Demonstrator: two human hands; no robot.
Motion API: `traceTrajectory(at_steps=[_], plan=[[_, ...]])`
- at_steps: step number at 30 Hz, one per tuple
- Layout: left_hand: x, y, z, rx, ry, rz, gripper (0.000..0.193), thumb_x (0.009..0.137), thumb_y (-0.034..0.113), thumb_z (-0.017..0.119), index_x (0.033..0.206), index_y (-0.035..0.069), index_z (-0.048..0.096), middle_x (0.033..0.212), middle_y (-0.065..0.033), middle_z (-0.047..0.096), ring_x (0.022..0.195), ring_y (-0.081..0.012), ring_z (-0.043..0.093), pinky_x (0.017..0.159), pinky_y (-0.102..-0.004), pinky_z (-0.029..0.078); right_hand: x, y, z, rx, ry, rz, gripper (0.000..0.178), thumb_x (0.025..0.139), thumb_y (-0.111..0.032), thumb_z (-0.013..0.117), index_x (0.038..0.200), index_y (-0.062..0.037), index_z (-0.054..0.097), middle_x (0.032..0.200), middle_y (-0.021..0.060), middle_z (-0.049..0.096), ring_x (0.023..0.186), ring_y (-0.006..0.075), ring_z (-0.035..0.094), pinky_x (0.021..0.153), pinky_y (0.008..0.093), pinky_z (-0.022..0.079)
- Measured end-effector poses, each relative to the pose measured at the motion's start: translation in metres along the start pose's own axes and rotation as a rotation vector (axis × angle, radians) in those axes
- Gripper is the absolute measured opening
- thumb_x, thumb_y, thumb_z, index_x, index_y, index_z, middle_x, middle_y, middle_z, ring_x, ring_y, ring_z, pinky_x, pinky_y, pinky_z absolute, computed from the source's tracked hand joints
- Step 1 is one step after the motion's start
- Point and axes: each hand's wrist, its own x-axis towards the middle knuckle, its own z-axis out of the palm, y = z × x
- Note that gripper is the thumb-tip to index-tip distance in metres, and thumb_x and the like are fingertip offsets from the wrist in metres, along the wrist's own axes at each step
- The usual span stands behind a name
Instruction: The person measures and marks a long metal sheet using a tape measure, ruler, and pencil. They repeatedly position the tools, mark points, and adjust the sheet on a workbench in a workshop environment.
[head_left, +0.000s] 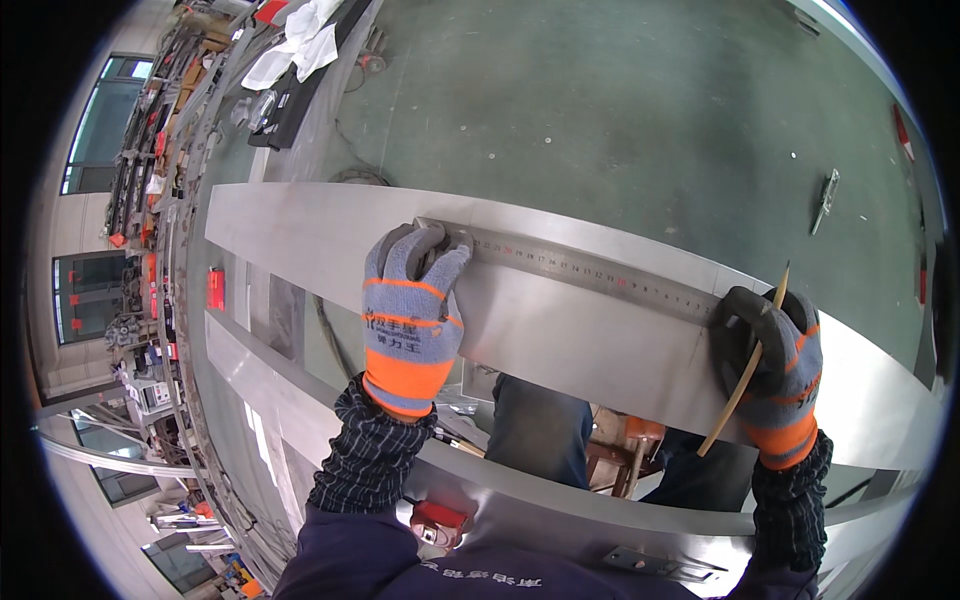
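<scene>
A steel ruler (580, 267) lies along a long, bare metal strip (575, 335) that spans the view from left to right. My left hand (412, 305), in a grey and orange work glove, has its fingers curled over the ruler's left end. At the other end, my gloved right hand (785, 375) rests on the strip, its dark fingertips bent and touching the ruler. A thin wooden pencil (745, 382) is tucked in that hand, dark point up and away from me. The fingers of the right hand cover the ruler's right tip.
A second metal strip (590, 500) runs nearer my body, with a red-and-silver tool (437, 522) by it. My knees (540, 430) show between the strips. Across the green floor (620, 110) lies a metal tool (825, 200). Cluttered racks (150, 160) line the left wall.
</scene>
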Motion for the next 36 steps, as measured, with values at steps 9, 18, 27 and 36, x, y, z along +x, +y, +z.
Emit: traceTrajectory(at_steps=[9, 18, 27, 36], plan=[[0.0014, 0.0006, -0.0003, 0.018, -0.011, 0.009, 0.049, 0.071, -0.010, 0.062, 0.113, 0.011, 0.075, 0.122, -0.0152, 0.063, 0.117, -0.0388, 0.058, 0.100, -0.0472, 0.050, -0.0008, 0.0008, -0.0013, -0.013, -0.011, 0.005, 0.042, 0.070, 0.008, 0.074, 0.108, -0.0081, 0.068, 0.088, 0.0052, 0.070, 0.082, 0.0268, 0.064, 0.074, 0.0385, 0.051], [0.0016, 0.0004, 0.0011, 0.014, -0.005, 0.016, 0.047, 0.072, -0.009, 0.062, 0.113, 0.010, 0.074, 0.122, -0.0152, 0.063, 0.117, -0.0390, 0.058, 0.101, -0.0475, 0.050, -0.0029, 0.0043, 0.0015, 0.008, 0.022, -0.030, 0.043, 0.070, 0.009, 0.073, 0.109, -0.0077, 0.068, 0.090, 0.0062, 0.071, 0.083, 0.0272, 0.064, 0.074, 0.0385, 0.052], [0.0013, -0.0010, -0.0018, 0.030, -0.030, 0.027, 0.047, 0.073, -0.008, 0.062, 0.115, 0.010, 0.073, 0.123, -0.0147, 0.063, 0.118, -0.0393, 0.057, 0.101, -0.0485, 0.049, -0.0030, 0.0025, 0.0001, 0.023, -0.004, -0.014, 0.042, 0.071, 0.008, 0.074, 0.109, -0.0070, 0.068, 0.091, 0.0068, 0.071, 0.083, 0.0280, 0.064, 0.075, 0.0389, 0.052], [0.0021, 0.0014, -0.0024, 0.016, -0.054, 0.040, 0.047, 0.075, -0.010, 0.059, 0.116, 0.009, 0.072, 0.125, -0.0144, 0.063, 0.121, -0.0387, 0.056, 0.105, -0.0478, 0.046, -0.0040, 0.0032, -0.0036, 0.077, -0.038, 0.095, 0.041, 0.074, -0.001, 0.080, 0.113, -0.0083, 0.069, 0.088, 0.0053, 0.071, 0.087, 0.0281, 0.064, 0.082, 0.0396, 0.051]])
